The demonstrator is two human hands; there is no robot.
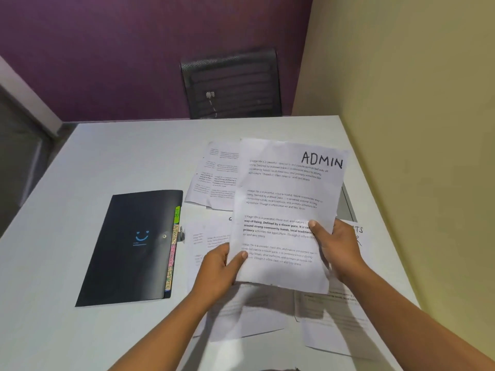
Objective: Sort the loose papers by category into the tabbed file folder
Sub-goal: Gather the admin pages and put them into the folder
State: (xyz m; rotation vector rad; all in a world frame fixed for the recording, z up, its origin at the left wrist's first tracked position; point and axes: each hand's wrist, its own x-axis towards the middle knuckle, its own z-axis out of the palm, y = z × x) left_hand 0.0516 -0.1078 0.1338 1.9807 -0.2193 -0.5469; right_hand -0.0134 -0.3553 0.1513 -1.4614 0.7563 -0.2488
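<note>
Head view: nearest the camera, the left hand (219, 266) and right hand (334, 245) each pinch a lower side edge of a white printed paper headed ADMIN in black marker (284, 210), raised above the pale grey counter (80, 330). The closed black plastic file folder (134, 247) lies flat at nine o'clock from the left hand, which is the nearer one. Its long axis runs seven to one o'clock, and its coloured tabs (172, 253) face the hands. Other white loose papers (214, 178) lie spread beneath.
</note>
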